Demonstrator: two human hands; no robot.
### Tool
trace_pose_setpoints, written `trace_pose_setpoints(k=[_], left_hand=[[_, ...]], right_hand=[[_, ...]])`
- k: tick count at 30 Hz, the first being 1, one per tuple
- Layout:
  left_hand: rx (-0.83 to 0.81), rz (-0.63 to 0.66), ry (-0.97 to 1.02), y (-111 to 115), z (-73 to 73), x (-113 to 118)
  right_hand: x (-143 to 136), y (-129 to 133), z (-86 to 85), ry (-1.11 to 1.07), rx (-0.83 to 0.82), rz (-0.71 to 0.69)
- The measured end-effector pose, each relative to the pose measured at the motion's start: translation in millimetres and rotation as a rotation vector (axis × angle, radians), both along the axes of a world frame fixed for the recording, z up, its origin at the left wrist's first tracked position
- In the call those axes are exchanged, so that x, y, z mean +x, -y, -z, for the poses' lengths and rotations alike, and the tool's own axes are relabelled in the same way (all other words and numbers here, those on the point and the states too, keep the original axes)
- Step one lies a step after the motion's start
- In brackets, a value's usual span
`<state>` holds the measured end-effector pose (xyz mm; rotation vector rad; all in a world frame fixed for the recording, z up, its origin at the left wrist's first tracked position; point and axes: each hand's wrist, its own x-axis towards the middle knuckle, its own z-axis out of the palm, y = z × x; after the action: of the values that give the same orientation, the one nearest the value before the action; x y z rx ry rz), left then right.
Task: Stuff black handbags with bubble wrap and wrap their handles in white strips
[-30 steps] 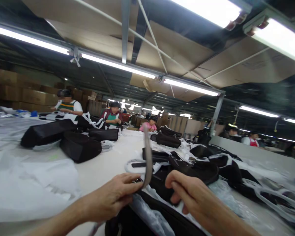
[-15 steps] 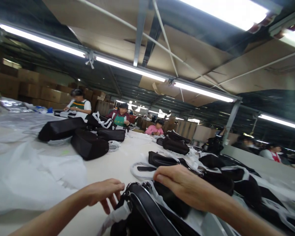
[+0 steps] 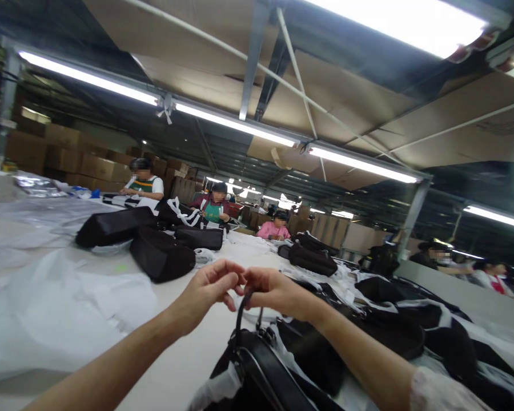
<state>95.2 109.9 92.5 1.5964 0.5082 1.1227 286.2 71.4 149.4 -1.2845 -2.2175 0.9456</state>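
A black handbag stands on the table close in front of me, with white wrapping around part of its handle fittings. From its top rises a thin black strap, pulled up into a loop. My right hand pinches the strap's upper end between thumb and fingers. Against its fingertips, my left hand is bent in from the left, thumb and index finger brought together and the lower fingers curled. Whatever lies between the left fingertips is hidden.
More black bags lie at the left middle of the white table, and several others crowd the right side with white wrapping. A heap of white sheeting spreads at the left. Co-workers sit at the far end, before stacked cartons.
Both hands have come together above the bag; the right moved left, the left moved up and right. The thin strap is now raised in the right hand. The view shifted slightly.
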Motion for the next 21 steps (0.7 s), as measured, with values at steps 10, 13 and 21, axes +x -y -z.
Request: trace_pose_setpoints(k=[10, 13, 21], left_hand=[[0.162, 0.026, -0.326, 11, 63.7, 44], [0.170, -0.031, -0.314, 5, 70.5, 56], [0.209, -0.227, -0.261, -29, 77.8, 44]], right_hand=[[18, 52, -44.2, 0.238, -0.010, -0.110], [-4, 57, -42.2, 0.331, 0.055, -0.132], [58, 155, -32.6, 0.844, 0.372, 0.011]])
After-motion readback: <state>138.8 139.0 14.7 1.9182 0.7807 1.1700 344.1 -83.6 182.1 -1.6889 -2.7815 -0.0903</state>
